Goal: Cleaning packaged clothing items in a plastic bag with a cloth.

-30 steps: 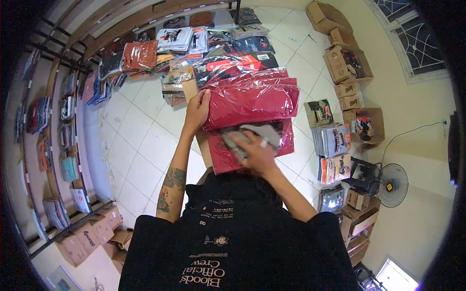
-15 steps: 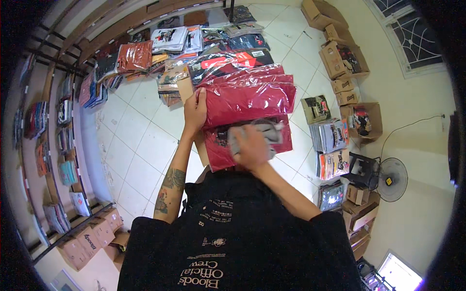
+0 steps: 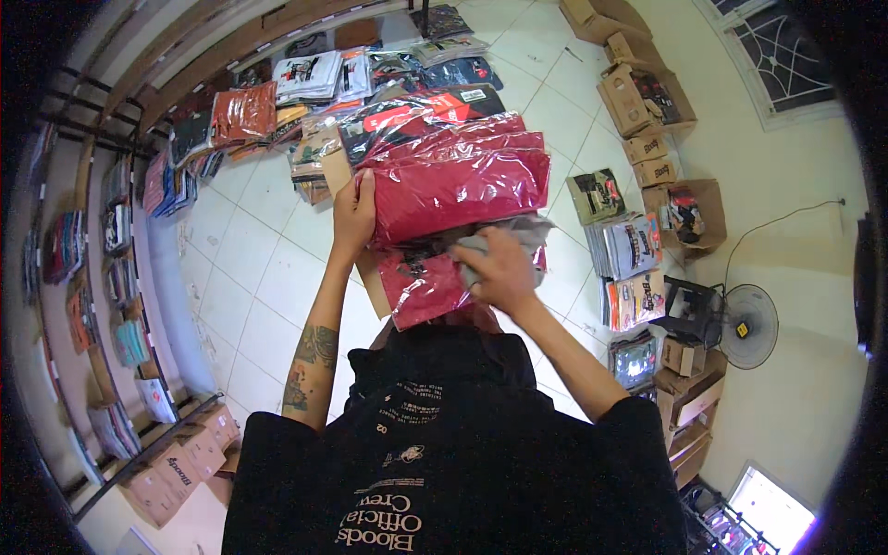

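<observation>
In front of me several folded red garments in clear plastic bags (image 3: 462,190) lean in an overlapping row over a cardboard box, whose edge (image 3: 373,285) shows at the left. My left hand (image 3: 354,211) grips the left edge of the upper bags, thumb on top and fingers hidden behind. Below them lies another bagged red garment (image 3: 421,289) with a dark print. My right hand (image 3: 499,268) presses a crumpled grey cloth (image 3: 532,233) onto that bag, fingers closed around it. Behind the red bags rests a dark bagged garment (image 3: 486,100) with a red patch.
Stacks of bagged clothes, including an orange one (image 3: 244,112) and a white one (image 3: 308,76), line the far left floor. On the right are more clothing stacks (image 3: 632,245), cardboard boxes (image 3: 634,100) and a fan (image 3: 747,326). Shelving (image 3: 88,268) stands at the left.
My right hand has slid slightly right with the grey cloth across the lower red bag. My left hand keeps its hold on the upper bags; the whole view has shifted slightly.
</observation>
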Motion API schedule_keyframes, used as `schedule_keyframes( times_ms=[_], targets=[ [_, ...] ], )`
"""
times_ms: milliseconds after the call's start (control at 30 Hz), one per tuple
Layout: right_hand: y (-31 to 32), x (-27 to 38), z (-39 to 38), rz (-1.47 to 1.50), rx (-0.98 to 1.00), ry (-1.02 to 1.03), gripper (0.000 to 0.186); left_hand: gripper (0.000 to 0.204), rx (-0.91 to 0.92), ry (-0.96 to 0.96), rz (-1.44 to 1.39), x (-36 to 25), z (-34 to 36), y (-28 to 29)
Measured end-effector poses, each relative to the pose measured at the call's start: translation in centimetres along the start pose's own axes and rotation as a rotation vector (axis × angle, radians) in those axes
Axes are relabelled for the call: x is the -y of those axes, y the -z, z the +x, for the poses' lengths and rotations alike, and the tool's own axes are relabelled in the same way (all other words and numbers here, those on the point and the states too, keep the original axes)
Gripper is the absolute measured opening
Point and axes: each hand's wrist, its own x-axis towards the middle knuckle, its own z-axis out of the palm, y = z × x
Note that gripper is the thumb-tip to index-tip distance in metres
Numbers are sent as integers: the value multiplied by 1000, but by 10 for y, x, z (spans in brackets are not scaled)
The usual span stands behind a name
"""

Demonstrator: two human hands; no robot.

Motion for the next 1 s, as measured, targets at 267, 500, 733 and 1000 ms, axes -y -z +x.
schedule_keyframes(
  times_ms=[267,500,733,1000],
  targets=[
    [18,-52,-27,-168,-185,-192,35,37,16,12,14,-4,3,0],
    [-21,-70,-52,150,-705,-799,26,37,-35,15,4,-1,-2,-3],
    [-6,-67,-117,409,-233,-743,37,39,-28,-9,8,-7,-1,-4],
    [34,-47,-100,733,-223,-720,36,39,-30,40,28,-3,-3,0]
  ],
)
